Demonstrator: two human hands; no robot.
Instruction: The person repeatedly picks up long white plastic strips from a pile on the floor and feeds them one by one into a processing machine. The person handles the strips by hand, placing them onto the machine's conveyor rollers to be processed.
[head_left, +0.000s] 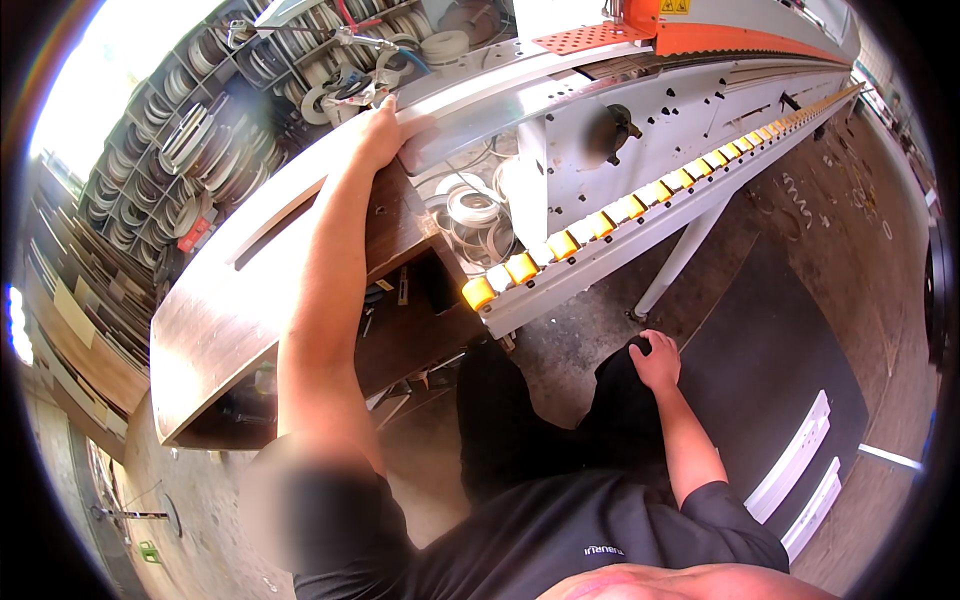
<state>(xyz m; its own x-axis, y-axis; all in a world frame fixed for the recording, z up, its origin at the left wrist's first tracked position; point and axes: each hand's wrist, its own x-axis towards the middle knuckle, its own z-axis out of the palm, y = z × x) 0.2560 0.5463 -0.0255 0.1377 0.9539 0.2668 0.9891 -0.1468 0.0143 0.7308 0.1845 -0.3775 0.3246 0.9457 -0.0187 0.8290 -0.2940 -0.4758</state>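
My left arm reaches across a brown wooden cabinet (225, 300). My left hand (378, 138) is at the cabinet's far corner, beside the near end of a long white machine (650, 150). One finger points up along the end of a pale strip (480, 90) on the machine's top. The other fingers are hidden behind the hand, so its grip does not show. My right hand (658, 362) lies on my right knee, fingers spread loosely over the black trousers, holding nothing.
A rail of yellow rollers (565, 245) runs along the machine's front. Shelves with rolls of edge banding (185, 130) stand behind the cabinet. White coils (472, 205) lie under the machine's end. A dark panel (770, 350) with two white metal strips (790, 455) is at right.
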